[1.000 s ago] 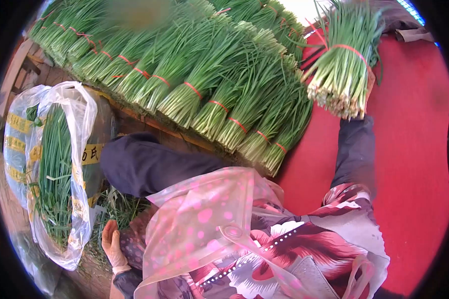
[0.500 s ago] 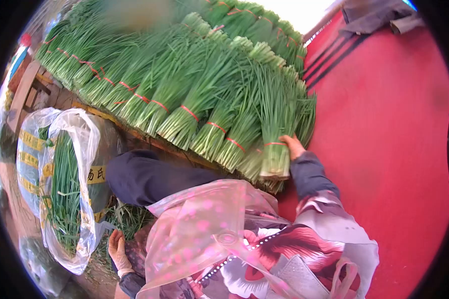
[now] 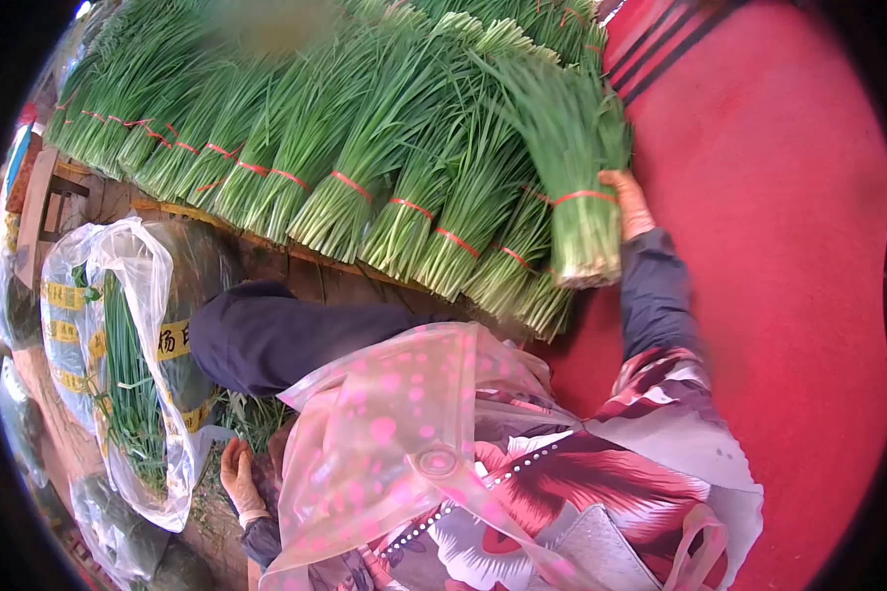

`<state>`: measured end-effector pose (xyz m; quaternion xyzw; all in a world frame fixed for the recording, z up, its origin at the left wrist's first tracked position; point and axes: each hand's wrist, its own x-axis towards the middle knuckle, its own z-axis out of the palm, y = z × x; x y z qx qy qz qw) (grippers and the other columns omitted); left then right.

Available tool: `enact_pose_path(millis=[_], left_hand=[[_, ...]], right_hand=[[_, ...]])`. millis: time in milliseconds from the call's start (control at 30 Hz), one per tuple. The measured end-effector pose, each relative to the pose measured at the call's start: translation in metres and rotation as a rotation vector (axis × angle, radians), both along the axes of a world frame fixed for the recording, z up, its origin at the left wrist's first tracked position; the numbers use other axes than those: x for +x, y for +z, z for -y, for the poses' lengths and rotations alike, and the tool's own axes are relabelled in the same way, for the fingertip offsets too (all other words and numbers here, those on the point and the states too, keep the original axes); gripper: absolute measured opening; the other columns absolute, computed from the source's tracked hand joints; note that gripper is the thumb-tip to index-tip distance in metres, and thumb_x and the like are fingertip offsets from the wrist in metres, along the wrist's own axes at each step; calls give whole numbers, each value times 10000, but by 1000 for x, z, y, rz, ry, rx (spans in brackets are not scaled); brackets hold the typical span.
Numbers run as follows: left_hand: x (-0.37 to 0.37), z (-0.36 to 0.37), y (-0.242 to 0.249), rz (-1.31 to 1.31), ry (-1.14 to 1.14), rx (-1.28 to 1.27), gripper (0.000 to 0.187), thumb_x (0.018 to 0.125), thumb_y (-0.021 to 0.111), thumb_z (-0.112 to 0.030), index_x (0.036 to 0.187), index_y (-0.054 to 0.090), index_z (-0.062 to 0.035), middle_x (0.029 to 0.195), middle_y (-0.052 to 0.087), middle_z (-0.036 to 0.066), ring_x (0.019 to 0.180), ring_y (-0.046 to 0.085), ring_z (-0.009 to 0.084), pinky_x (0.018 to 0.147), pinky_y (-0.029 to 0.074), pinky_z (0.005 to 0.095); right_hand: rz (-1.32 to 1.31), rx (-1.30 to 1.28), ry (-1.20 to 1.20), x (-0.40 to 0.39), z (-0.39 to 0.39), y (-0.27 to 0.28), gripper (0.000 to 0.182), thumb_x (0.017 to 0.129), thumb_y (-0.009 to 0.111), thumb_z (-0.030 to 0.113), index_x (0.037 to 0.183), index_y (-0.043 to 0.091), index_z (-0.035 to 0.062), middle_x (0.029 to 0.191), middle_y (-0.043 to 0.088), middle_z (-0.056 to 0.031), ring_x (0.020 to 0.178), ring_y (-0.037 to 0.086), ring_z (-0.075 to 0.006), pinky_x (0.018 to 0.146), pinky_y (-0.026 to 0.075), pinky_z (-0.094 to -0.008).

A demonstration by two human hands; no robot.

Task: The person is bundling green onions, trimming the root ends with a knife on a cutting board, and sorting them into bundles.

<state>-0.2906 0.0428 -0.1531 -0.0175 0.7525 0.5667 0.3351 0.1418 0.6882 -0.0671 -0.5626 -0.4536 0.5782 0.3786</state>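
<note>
Right hand [image 3: 629, 204]: fingers are curled around a bundle of green chives [image 3: 574, 187] at its red band [image 3: 583, 196], thumb side hidden behind the stalks. The bundle is held upright with a slight tilt, cut ends down, at the right end of the stacked row of bundles [image 3: 345, 148]; it touches the neighbouring bundles on its left and its cut ends sit just above those of the lowest bundles. The row is laid on a wooden board [image 3: 266, 251], each bundle tied with a red band, cut ends facing the person. A red surface [image 3: 788, 246] is seen to the right of the row.

Left hand [image 3: 238, 478]: seen low at the left edge of the lap, in a light glove, fingers loosely extended and pressed on loose green scraps [image 3: 251, 419]; nothing is gripped. Just beside it, a clear plastic bag [image 3: 153, 295] holding loose chives is noted, standing open. A pink dotted plastic apron [image 3: 404, 443] covers the lap between both hands.
</note>
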Motion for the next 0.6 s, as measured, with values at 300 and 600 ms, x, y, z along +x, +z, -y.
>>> enact_pose_path(millis=[300,600], left_hand=[[-5,4,-16,-28,-40,17,387,904,582,-46,1275,500,24,1148,597,95,1024,564,146,933,427,258],[-9,2,-18,-77,-36,86,396,900,587,-55,1276,497,29,1150,589,94,1062,555,156,954,421,263]], right_hand=[[7,241,-155,42,39,26,526,792,573,125,1300,451,66,1139,567,-91,1007,563,-229,856,498,-362],[756,81,-107,83,97,-116,872,628,719,125,1371,291,-34,1242,519,-201,1088,533,-340,970,434,-382]])
